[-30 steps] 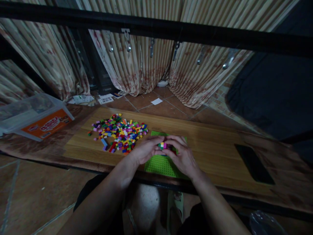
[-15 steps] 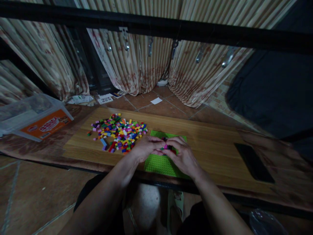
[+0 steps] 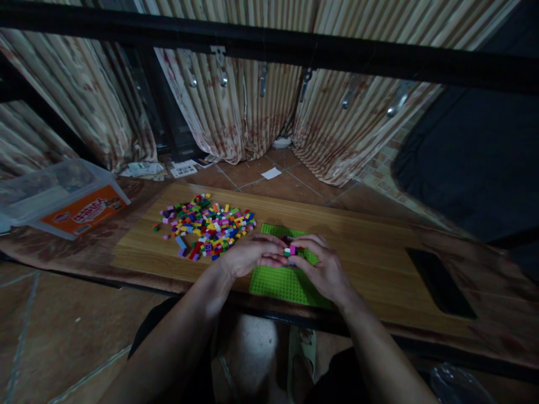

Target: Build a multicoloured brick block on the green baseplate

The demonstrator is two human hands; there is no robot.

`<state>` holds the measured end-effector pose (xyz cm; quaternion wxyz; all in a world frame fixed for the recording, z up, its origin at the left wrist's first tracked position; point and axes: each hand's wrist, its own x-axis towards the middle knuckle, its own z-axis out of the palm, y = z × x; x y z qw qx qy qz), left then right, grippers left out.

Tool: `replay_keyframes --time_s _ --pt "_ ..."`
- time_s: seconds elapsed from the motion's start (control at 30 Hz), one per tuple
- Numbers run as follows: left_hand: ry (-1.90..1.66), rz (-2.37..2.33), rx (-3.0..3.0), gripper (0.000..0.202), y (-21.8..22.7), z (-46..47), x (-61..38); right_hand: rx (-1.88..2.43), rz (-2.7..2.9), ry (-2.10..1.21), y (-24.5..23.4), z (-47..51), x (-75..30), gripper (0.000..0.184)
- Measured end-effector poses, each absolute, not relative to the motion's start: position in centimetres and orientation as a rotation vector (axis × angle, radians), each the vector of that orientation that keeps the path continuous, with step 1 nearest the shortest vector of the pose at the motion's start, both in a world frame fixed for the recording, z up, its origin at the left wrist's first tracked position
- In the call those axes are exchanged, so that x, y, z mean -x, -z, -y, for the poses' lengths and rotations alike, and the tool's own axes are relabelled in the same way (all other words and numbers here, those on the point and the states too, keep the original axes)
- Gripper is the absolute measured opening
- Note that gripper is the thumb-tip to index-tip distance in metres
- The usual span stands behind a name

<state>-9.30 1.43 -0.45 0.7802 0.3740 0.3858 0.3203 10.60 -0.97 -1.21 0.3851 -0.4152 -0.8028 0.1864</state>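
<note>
Over the green baseplate (image 3: 278,285), a small cluster of toy bricks (image 3: 292,249) is pinched between my two hands. Pink, white and green bricks show in it, and the fingers cover the rest. My left hand (image 3: 252,253) is closed on the cluster from the left side. From the right, my right hand (image 3: 322,261) grips it with thumb and fingers, by the pink brick. A loose pile of small coloured bricks (image 3: 214,224) lies on the wooden board (image 3: 362,247), left of the baseplate.
A clear plastic tub (image 3: 63,196) with an orange label stands at the far left. On the board's right end lies a dark flat rectangular object (image 3: 440,283). Striped curtains (image 3: 236,112) hang behind, below a dark bar (image 3: 269,45). A white paper (image 3: 272,173) lies on the floor.
My hands stay together over the baseplate, the right one shifted slightly right. More of the pink and white bricks now shows between the fingers. The whole view has moved a little.
</note>
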Motion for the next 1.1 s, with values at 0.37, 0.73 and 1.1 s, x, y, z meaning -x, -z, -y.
replay_keyframes --time_s 0.37,0.73,1.1 --pt "-0.687 -0.793 -0.860 0.033 0.3 -0.9 8.1 1.072 2.039 -0.379 1.5 1.2 -10.2 0.019" --pt "-0.648 -0.883 -1.003 0.028 0.5 -1.0 8.3 1.064 2.069 -0.526 1.4 1.1 -10.2 0.018" --pt "-0.742 -0.916 -0.778 0.010 0.3 -1.6 8.8 1.114 1.536 -0.913 2.2 0.7 -10.7 0.024"
